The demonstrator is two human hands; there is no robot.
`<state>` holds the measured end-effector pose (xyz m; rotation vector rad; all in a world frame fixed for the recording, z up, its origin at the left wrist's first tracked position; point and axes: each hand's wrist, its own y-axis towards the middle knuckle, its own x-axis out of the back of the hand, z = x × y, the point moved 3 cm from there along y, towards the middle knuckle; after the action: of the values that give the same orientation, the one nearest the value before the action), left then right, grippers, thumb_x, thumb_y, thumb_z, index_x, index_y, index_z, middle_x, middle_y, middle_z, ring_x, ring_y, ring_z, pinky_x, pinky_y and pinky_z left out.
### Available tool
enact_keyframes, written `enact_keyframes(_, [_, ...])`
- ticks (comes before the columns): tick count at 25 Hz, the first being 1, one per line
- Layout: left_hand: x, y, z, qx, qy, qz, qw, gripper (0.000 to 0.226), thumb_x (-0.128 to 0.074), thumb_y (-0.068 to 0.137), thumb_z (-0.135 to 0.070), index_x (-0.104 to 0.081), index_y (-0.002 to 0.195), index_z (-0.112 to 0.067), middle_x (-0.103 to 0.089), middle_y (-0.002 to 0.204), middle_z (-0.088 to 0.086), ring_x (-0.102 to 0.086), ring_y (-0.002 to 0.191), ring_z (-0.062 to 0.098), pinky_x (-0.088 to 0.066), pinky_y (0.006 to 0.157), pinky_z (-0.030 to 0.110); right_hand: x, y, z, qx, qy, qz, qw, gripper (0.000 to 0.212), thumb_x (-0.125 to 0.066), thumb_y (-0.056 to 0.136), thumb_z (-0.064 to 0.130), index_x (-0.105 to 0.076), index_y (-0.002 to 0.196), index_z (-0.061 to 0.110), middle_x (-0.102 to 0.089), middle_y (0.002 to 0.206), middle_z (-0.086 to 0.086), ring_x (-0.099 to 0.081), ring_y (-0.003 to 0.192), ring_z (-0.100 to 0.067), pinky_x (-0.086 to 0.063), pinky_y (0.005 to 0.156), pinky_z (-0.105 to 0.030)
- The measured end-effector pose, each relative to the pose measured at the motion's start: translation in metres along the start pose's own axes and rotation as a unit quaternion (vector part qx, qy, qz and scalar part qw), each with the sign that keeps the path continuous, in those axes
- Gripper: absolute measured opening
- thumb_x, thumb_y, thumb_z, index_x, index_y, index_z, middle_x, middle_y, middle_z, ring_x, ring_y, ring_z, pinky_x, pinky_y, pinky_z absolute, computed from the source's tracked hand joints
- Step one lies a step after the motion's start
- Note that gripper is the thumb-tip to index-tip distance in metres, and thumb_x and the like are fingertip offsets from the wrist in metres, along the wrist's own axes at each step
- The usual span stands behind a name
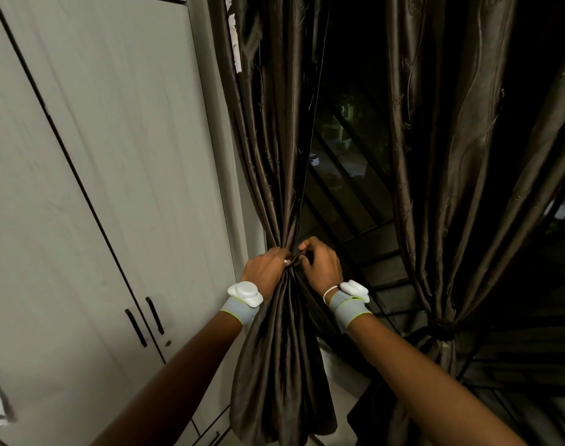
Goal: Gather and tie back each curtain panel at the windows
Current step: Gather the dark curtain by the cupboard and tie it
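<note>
Both your left hand [268, 268] and right hand [319, 263] pinch the gathered brown curtain panel [274, 175] just right of the wardrobe [97, 188]; the slick folds may slide free if you loosen before knotting.

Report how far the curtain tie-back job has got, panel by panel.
Done: the right curtain panel is already cinched by a tie. In hand: the left curtain panel is bunched at its waist, with the left hand gripping the gather and the right hand pinching what looks like a dark tie at the same spot. Left: finishing that tie. Other windows are out of view.
</note>
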<state>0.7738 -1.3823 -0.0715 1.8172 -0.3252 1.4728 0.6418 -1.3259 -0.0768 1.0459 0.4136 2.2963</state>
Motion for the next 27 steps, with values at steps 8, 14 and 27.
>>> enact_keyframes(8, [-0.006,0.014,0.015,-0.007,-0.241,0.110,0.964,0.017,-0.057,0.092,-0.026,-0.068,0.095,-0.013,-0.067,0.088,0.006,-0.062,0.087,0.027,-0.045,0.076,0.033,0.009,0.006,0.006,0.066,-0.095,-0.027,0.993,0.014,-0.071,0.077,0.015,-0.063,0.086,0.023,-0.060,0.095,0.003,-0.052,0.095,-0.023,-0.048,0.070,-0.036])
enact_keyframes(14, [-0.012,0.011,0.025,0.018,-0.339,0.125,0.932,0.015,-0.050,0.097,-0.014,-0.062,0.096,-0.005,-0.047,0.085,0.006,-0.050,0.074,0.021,-0.044,0.061,0.027,0.001,0.008,0.012,0.088,-0.123,-0.039,0.988,0.014,-0.074,0.076,0.021,-0.063,0.084,0.021,-0.059,0.086,0.000,-0.056,0.083,-0.026,-0.043,0.069,-0.036])
enact_keyframes(27, [-0.020,-0.001,0.047,0.194,-0.536,0.131,0.811,0.040,-0.046,0.100,-0.013,-0.045,0.137,0.000,-0.055,0.124,0.016,-0.060,0.104,0.024,-0.053,0.066,0.020,-0.022,-0.012,0.018,0.106,0.002,0.087,0.991,0.043,-0.063,0.073,0.018,-0.045,0.112,0.024,-0.060,0.106,0.001,-0.055,0.102,-0.019,-0.051,0.081,-0.036])
